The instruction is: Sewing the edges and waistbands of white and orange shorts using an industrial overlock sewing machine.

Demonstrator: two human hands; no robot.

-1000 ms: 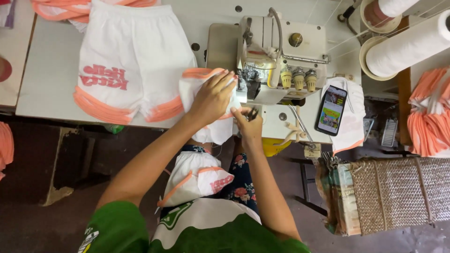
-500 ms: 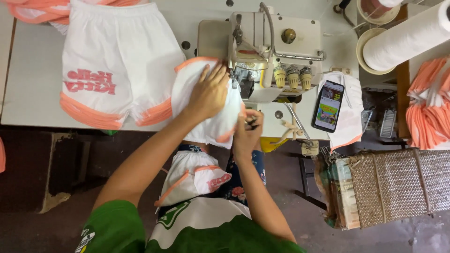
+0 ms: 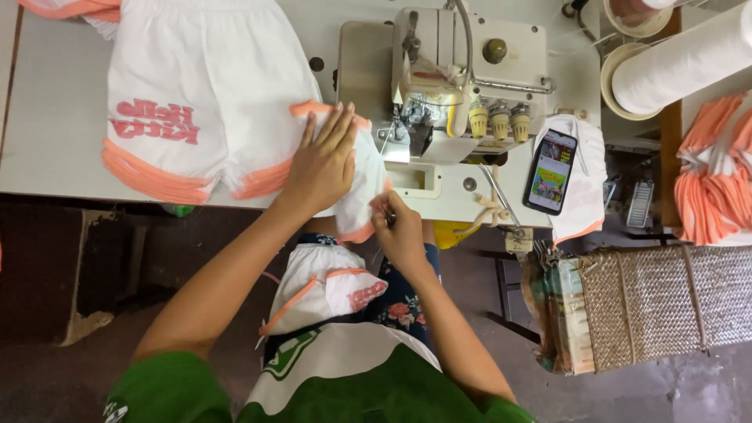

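Observation:
My left hand (image 3: 323,160) lies flat, fingers spread, on a white garment piece with orange trim (image 3: 362,192) at the table's front edge, just left of the sewing machine (image 3: 462,74). My right hand (image 3: 399,227) pinches the lower edge of that same piece, with a small dark tool showing between its fingers. A finished pair of white shorts with orange hems and red lettering (image 3: 196,110) lies to the left. Another white and orange garment (image 3: 329,286) rests on my lap.
A phone (image 3: 551,171) lies on a white cloth right of the machine. Large white thread cones (image 3: 674,63) stand at the top right, with a stack of orange and white garments (image 3: 717,168) and a woven basket (image 3: 666,301) below them.
The garment piece has slid left and toward me, away from the machine's needle. My left hand moved left with it; my right hand dropped to its lower edge.

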